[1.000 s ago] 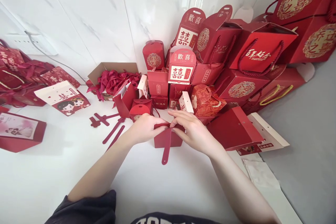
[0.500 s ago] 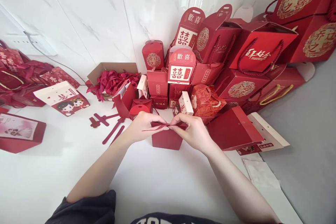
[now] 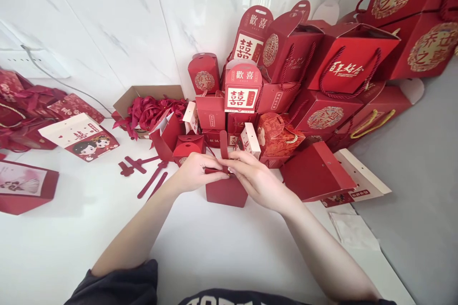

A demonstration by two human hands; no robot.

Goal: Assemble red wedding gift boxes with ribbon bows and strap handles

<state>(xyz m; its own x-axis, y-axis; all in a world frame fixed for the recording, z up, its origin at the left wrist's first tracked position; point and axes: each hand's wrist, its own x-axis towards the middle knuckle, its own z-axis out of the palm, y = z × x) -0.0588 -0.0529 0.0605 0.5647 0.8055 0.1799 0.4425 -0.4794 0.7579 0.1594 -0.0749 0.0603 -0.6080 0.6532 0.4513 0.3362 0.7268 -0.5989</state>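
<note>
A small dark red paper box (image 3: 226, 190) stands on the white table (image 3: 200, 243) in front of me. Both my hands meet at its top. My left hand (image 3: 195, 171) pinches the left side of the top flaps. My right hand (image 3: 255, 178) pinches the middle, where a dark red strip (image 3: 223, 145) sticks straight up from the box. The fingers of both hands are closed on the box's top, which hides the flaps beneath.
Behind the box is a pile of red gift boxes (image 3: 243, 90) and rope-handled bags (image 3: 343, 71) against the tiled wall. A cardboard box of red ribbons (image 3: 150, 107) sits left of them. Loose red strips (image 3: 150, 178) lie on the table. Flat bags (image 3: 77, 136) lie at far left, another (image 3: 317, 171) at right.
The red strip hung down the box's front a second ago, lay flat across the top half a second ago, and stands upright now. My hands stayed at the box's top.
</note>
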